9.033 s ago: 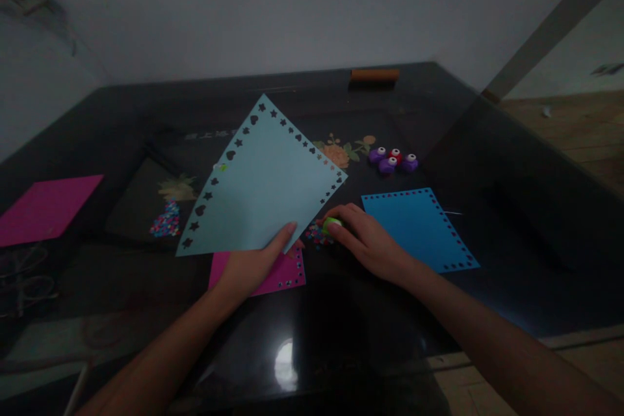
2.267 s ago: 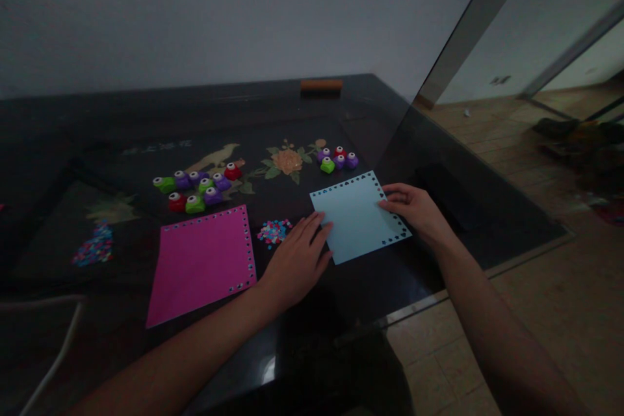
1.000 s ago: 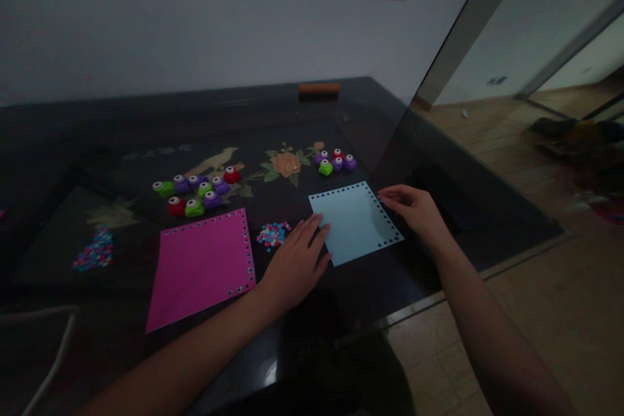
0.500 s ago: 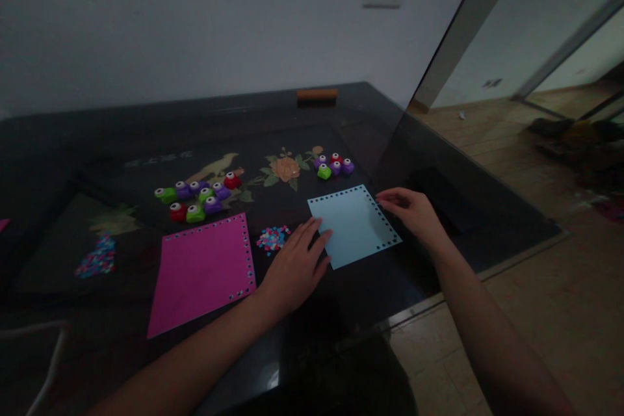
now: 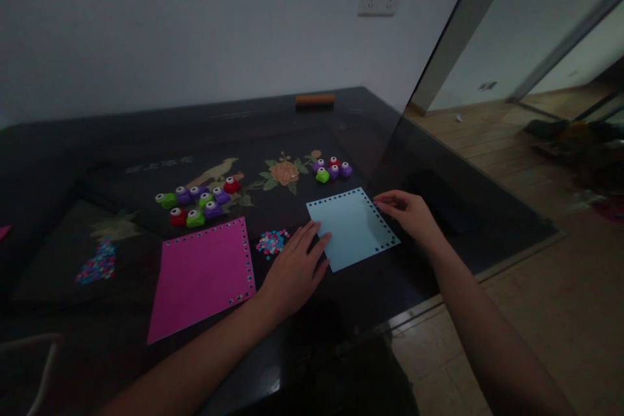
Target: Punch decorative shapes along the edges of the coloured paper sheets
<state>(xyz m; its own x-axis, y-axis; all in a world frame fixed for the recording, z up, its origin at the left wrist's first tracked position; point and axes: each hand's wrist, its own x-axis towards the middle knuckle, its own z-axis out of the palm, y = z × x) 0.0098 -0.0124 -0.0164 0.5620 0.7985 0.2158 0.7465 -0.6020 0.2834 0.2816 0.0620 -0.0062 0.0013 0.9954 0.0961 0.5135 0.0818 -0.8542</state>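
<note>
A light blue sheet [image 5: 353, 234] with a row of dark marks along its top, right side and part of the bottom lies on the dark table. My left hand [image 5: 295, 270] rests with fingers spread on the sheet's left edge. At the right edge is my right hand [image 5: 407, 211], thumb and forefinger brought together; anything between the tips is too small to make out. A pink sheet [image 5: 205, 279] with similar marks lies to the left. Small colourful pieces [image 5: 272, 242] are heaped between the two sheets, just beyond my left hand.
Several green, purple and red eyed pieces [image 5: 195, 218] stand above the pink sheet, and a smaller group [image 5: 333, 171] above the blue one. More tiny pieces [image 5: 99, 263] lie far left. An orange-brown cylinder [image 5: 314, 100] sits at the dark table's [image 5: 253, 110] back edge.
The view has shifted slightly. Both hands remain at the same edges of the blue sheet.
</note>
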